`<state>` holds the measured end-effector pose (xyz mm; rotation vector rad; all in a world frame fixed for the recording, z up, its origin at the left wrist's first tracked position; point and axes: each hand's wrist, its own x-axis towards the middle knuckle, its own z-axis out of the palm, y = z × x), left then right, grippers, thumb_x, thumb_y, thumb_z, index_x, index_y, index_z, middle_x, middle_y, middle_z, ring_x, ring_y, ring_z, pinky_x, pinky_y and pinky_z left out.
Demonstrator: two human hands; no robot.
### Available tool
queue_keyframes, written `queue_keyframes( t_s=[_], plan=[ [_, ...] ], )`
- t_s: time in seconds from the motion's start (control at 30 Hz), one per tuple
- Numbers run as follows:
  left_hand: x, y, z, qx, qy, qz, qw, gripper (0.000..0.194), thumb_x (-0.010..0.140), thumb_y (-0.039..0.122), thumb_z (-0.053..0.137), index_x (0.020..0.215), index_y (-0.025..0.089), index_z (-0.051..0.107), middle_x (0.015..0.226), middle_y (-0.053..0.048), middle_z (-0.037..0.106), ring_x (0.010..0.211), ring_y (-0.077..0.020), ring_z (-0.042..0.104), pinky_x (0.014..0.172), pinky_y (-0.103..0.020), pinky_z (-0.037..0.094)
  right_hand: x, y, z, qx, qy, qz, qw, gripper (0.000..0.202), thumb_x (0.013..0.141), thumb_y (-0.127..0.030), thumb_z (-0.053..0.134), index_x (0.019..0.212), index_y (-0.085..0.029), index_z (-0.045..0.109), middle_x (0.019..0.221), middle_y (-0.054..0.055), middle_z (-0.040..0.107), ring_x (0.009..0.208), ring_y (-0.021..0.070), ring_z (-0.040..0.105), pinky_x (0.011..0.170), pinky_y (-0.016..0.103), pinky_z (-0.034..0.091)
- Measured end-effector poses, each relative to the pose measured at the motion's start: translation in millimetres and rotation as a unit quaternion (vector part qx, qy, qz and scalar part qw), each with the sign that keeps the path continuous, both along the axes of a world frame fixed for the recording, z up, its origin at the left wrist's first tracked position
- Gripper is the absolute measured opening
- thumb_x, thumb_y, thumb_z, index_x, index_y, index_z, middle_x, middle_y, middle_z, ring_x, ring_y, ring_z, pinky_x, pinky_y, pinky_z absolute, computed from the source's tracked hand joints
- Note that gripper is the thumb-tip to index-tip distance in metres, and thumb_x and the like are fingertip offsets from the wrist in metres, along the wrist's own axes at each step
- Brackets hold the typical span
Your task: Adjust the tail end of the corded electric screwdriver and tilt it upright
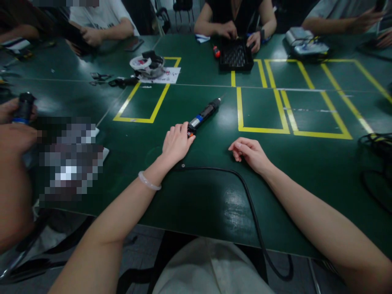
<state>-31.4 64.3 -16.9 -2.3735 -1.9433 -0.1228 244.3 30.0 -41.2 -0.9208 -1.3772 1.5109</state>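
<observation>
An electric screwdriver (204,114), black with a silver and blue band, lies on the green table with its thin bit pointing away to the upper right. My left hand (177,142) is closed over its rear end, which the fingers partly hide. A black cord (241,179) emerges near my left wrist, bends to the right and drops over the table's front edge. To the right of the screwdriver, my right hand (246,153) rests on the tabletop with its fingers loosely curled in. Nothing shows in it.
Yellow tape outlines (263,130) mark the green table (202,204). Across it, a person's hands are at a black tray (235,67). A clear bag (150,67) sits on white paper. Coiled cables (379,143) lie at right; a co-worker at left holds a dark tool (24,106).
</observation>
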Motion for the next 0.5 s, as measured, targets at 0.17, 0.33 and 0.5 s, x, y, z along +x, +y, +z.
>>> queue_keyframes(
  t_s=[0.17,0.33,0.5],
  plan=[
    [-47,28,-3.3,0.031,0.013,0.088,0.996,0.058,0.101,0.043,0.046,0.146,0.007,0.043,0.134,-0.025,0.056,0.12,-0.0389,0.054,0.098,-0.048,0.044,-2,-1,3.1,0.0,-0.015,-0.003,1.0,0.031,0.09,-0.047,0.07,0.083,-0.016,0.072,0.057,-0.002,0.058,0.051,0.0106,0.052,0.05,0.024,0.041],
    [-95,52,-8.1,0.053,0.032,0.179,0.982,0.059,0.1,0.044,0.047,0.143,0.004,0.043,0.136,-0.026,0.054,0.123,-0.0401,0.051,0.102,-0.05,0.041,-3,-2,4.3,0.013,-0.03,-0.002,0.999,0.033,0.089,-0.048,0.069,0.082,-0.016,0.072,0.056,-0.002,0.058,0.051,0.0104,0.052,0.051,0.024,0.04],
    [-135,69,-8.8,0.062,0.041,0.243,0.967,0.055,0.103,0.044,0.045,0.137,0.001,0.044,0.138,-0.025,0.052,0.126,-0.0385,0.049,0.104,-0.051,0.039,-3,-2,3.7,0.021,-0.042,0.004,0.999,0.033,0.091,-0.048,0.068,0.083,-0.016,0.072,0.056,-0.002,0.057,0.051,0.0104,0.051,0.052,0.025,0.039]
  ],
)
